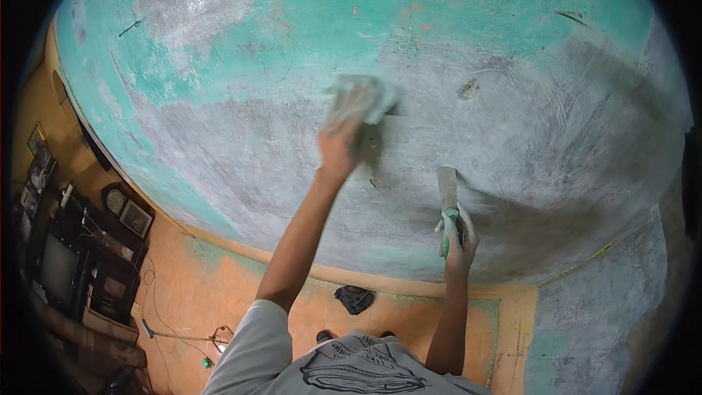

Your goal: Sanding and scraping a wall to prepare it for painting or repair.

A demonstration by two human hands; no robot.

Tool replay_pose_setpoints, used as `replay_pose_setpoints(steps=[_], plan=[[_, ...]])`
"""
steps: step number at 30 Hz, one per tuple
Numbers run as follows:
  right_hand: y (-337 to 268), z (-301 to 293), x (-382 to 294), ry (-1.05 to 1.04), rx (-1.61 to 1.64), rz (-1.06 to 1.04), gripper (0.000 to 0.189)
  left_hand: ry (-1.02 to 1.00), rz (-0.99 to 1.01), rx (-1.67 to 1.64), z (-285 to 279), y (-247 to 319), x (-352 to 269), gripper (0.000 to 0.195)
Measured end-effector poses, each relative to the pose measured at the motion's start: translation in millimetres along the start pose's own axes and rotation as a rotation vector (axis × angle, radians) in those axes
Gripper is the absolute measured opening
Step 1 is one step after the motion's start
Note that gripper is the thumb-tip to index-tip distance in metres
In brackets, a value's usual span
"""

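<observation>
My left hand (345,126) presses a pale, flat piece (375,107) against the wall (263,148). Motion blur leaves it unsettled whether that piece is sandpaper, a pad or a cloth. Patchy grey skim and turquoise paint cover the wall, and the left hand is near the border between them. Lower and to the right, my right hand (462,238) grips a putty knife (448,186) by its green handle, blade pointing up. Whitish dust coats the fingers of both hands. A chipped hole (468,89) shows in the grey area, right of the pale piece.
A crumpled black cloth or bag (355,299) lies on the orange tiled floor (181,285) by the wall's foot. At left stand a dark cabinet with a television (60,260), a clock (115,201) and picture frames. A long-handled tool (181,336) and cables lie nearby.
</observation>
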State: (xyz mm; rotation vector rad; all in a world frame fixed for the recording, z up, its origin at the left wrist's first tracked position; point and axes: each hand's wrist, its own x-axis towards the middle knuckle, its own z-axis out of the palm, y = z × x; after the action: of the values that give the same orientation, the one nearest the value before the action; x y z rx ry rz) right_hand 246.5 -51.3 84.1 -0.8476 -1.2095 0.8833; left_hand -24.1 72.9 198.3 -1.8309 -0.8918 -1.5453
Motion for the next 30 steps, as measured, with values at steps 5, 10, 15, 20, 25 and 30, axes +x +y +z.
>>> replay_pose_setpoints(steps=[5,10,15,20,25,30], plan=[[13.7,-15.9,-3.7,0.034,0.062,0.046,0.041,0.19,-0.263,0.168,-32.3,-23.3,-57.4,0.051],[11.3,-22.3,3.7,-0.02,0.006,0.016,0.041,0.159,-0.142,0.031,11.1,34.3,15.9,0.06],[2.1,-26.7,15.5,-0.091,-0.016,-0.041,0.041,0.147,-0.094,-0.003,11.8,43.9,54.4,0.063],[-8.6,-29.2,9.6,-0.066,0.043,0.116,0.041,0.12,-0.21,0.085,12.4,42.9,-39.0,0.059],[2.9,-48.6,9.9,-0.111,0.018,0.069,0.042,0.22,-0.259,0.009,20.3,48.7,3.7,0.059],[7.1,-53.9,18.1,-0.168,-0.014,-0.061,0.043,0.205,-0.245,-0.031,22.4,66.9,48.8,0.052]])
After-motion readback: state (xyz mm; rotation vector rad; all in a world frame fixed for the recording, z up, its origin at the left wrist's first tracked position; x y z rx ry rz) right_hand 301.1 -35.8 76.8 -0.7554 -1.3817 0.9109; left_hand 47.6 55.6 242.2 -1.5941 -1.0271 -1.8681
